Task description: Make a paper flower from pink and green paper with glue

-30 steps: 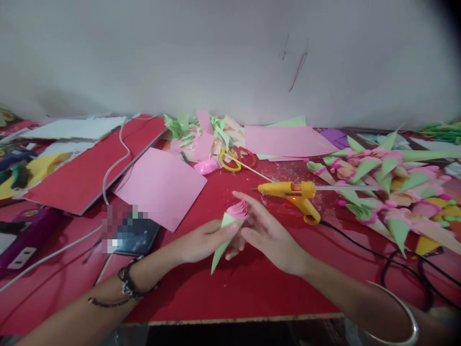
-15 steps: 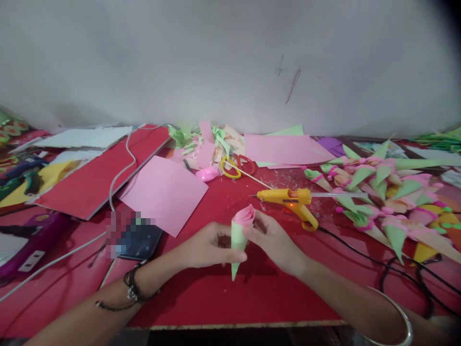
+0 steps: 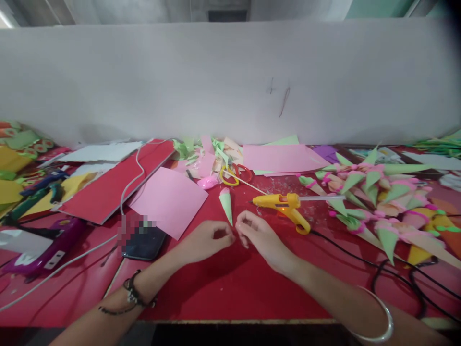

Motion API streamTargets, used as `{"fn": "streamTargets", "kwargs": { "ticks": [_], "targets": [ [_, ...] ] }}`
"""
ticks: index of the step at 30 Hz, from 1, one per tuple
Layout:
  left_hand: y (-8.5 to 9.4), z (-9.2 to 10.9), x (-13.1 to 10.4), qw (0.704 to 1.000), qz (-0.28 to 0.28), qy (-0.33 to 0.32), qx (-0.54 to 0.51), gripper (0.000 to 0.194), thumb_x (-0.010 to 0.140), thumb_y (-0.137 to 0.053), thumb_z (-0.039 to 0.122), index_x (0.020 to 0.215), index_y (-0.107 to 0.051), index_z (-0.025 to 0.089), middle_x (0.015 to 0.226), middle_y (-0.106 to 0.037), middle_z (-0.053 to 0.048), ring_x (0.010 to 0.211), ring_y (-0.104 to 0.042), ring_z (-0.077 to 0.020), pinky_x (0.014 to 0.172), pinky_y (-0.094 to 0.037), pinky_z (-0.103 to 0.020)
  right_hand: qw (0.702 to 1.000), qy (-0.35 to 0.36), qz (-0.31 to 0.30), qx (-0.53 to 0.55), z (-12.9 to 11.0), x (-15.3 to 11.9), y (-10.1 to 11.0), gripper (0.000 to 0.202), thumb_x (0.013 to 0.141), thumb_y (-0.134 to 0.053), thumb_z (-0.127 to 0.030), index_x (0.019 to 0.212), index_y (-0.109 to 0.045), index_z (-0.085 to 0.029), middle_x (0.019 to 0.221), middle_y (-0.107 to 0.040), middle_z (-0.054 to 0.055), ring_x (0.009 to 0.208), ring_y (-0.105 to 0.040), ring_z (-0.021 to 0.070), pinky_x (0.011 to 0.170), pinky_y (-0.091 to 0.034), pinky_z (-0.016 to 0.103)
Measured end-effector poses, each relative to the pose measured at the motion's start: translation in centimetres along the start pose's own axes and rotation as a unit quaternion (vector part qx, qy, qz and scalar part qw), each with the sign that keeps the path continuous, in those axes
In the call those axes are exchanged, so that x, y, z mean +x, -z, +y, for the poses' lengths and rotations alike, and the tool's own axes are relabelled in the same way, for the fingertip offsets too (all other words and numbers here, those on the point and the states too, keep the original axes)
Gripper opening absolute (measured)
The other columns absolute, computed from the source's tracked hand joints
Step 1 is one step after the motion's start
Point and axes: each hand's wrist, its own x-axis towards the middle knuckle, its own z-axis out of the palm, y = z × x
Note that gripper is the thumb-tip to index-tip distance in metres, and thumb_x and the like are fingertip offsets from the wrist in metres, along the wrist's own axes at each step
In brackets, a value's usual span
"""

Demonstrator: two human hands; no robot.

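Observation:
A light green paper cone (image 3: 226,207) with a pink rolled top lies on the red table, just beyond my hands. My left hand (image 3: 207,242) hovers over the table, its thumb and fingers bent into a ring with the tips together. Facing it, my right hand (image 3: 259,238) has curled fingers, tips drawn together close to the left fingertips. Whatever is pinched between the tips, if anything, is too small to make out. To the right of the cone rests a yellow glue gun (image 3: 284,204) with a clear glue stick in its back.
Several finished paper cones (image 3: 389,192) are heaped on the right. Pink paper sheets (image 3: 173,199), scissors (image 3: 230,178) and paper scraps (image 3: 212,151) lie behind. A phone (image 3: 146,242), a red board (image 3: 118,185) and a purple power strip (image 3: 54,250) are leftward. Cords cross both sides.
The green and pink cone has left my hands and now lies on the table beyond them. My hands have drawn together at the fingertips. The view has tilted up.

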Motion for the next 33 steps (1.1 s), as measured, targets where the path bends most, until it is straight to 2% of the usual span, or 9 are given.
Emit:
{"fn": "streamTargets", "kwargs": {
  "ticks": [3,5,7,11,14,18,22,28,33],
  "targets": [
    [1.5,0.0,0.1,0.998,0.027,0.004,0.051,0.017,0.079,-0.041,0.024,0.068,-0.052,0.015,0.064,-0.055,0.002,0.061,-0.050,-0.0095,0.057,-0.041,-0.020,0.995,0.049,-0.052,-0.076,-0.1,-0.4,-0.1,0.012,0.074,-0.047,-0.023,0.064,-0.043,-0.019,0.054,-0.038,-0.007,0.049,-0.036,0.0067,0.048,-0.029,0.020],
    [3.1,0.0,0.9,0.986,0.108,-0.029,0.127,0.014,0.078,-0.040,0.019,0.079,-0.053,0.015,0.077,-0.059,0.000,0.070,-0.054,-0.0105,0.064,-0.044,-0.021,0.982,0.080,-0.115,-0.127,0.0,-0.7,-0.3,0.012,0.074,-0.047,-0.019,0.063,-0.044,-0.018,0.058,-0.041,-0.006,0.054,-0.038,0.0071,0.052,-0.031,0.021],
    [4.6,-0.4,2.4,0.958,0.187,-0.041,0.213,0.023,0.074,-0.037,0.008,0.089,-0.053,0.014,0.091,-0.059,-0.004,0.080,-0.054,-0.0123,0.071,-0.045,-0.024,0.969,0.097,-0.158,-0.163,0.1,-1.0,-0.3,0.012,0.075,-0.047,-0.018,0.063,-0.046,-0.017,0.059,-0.042,-0.005,0.055,-0.039,0.0074,0.052,-0.031,0.021],
    [6.4,-2.3,6.8,0.932,0.222,-0.041,0.284,0.037,0.070,-0.037,-0.003,0.099,-0.054,0.013,0.107,-0.053,-0.009,0.106,-0.045,-0.0184,0.091,-0.037,-0.033,0.960,0.110,-0.179,-0.185,0.1,-1.2,-0.3,0.012,0.074,-0.046,-0.016,0.063,-0.046,-0.017,0.059,-0.044,-0.005,0.055,-0.040,0.0075,0.052,-0.031,0.020],
    [6.9,-4.1,9.3,0.919,0.216,-0.025,0.331,0.031,0.074,-0.054,0.009,0.105,-0.052,0.011,0.114,-0.050,-0.012,0.110,-0.043,-0.0240,0.094,-0.035,-0.042,0.958,0.111,-0.188,-0.187,0.1,-1.0,-0.1,0.011,0.074,-0.045,-0.015,0.063,-0.048,-0.017,0.060,-0.046,-0.004,0.056,-0.041,0.0077,0.053,-0.032,0.021],
    [7.6,-5.5,10.6,0.901,0.233,0.003,0.366,0.029,0.081,-0.054,0.030,0.104,-0.052,0.013,0.109,-0.053,-0.009,0.100,-0.050,-0.0228,0.086,-0.040,-0.046,0.959,0.119,-0.175,-0.190,0.3,-0.8,0.0,0.011,0.074,-0.046,-0.016,0.063,-0.049,-0.017,0.059,-0.046,-0.004,0.055,-0.041,0.0077,0.053,-0.033,0.021],
    [8.0,-4.4,10.0,0.887,0.273,-0.027,0.372,0.031,0.070,-0.060,0.023,0.098,-0.054,0.011,0.102,-0.053,-0.012,0.104,-0.044,-0.0288,0.091,-0.033,-0.047,0.964,0.157,-0.117,-0.181,0.3,-0.6,0.2,0.010,0.076,-0.047,-0.017,0.066,-0.051,-0.017,0.060,-0.049,-0.004,0.056,-0.044,0.0082,0.052,-0.035,0.020],
    [5.6,-0.5,5.2,0.894,0.255,-0.137,0.342,0.040,0.075,-0.045,0.020,0.114,-0.040,0.013,0.112,-0.049,-0.009,0.105,-0.046,-0.0192,0.092,-0.037,-0.031,0.955,0.266,0.096,-0.087,0.1,-0.3,0.9,0.017,0.082,-0.044,-0.020,0.096,-0.054,-0.023,0.078,-0.051,-0.001,0.056,-0.047,0.0076,0.054,-0.041,0.021],
    [2.9,0.4,2.2,0.924,0.165,-0.192,0.286,0.040,0.074,-0.047,0.021,0.114,-0.040,0.016,0.114,-0.051,-0.009,0.105,-0.048,-0.0206,0.089,-0.040,-0.033,0.952,0.281,0.080,-0.087,0.1,0.0,1.1,0.023,0.082,-0.046,-0.021,0.103,-0.055,-0.025,0.089,-0.052,0.002,0.063,-0.052,0.0091,0.055,-0.045,0.022]
  ]
}}
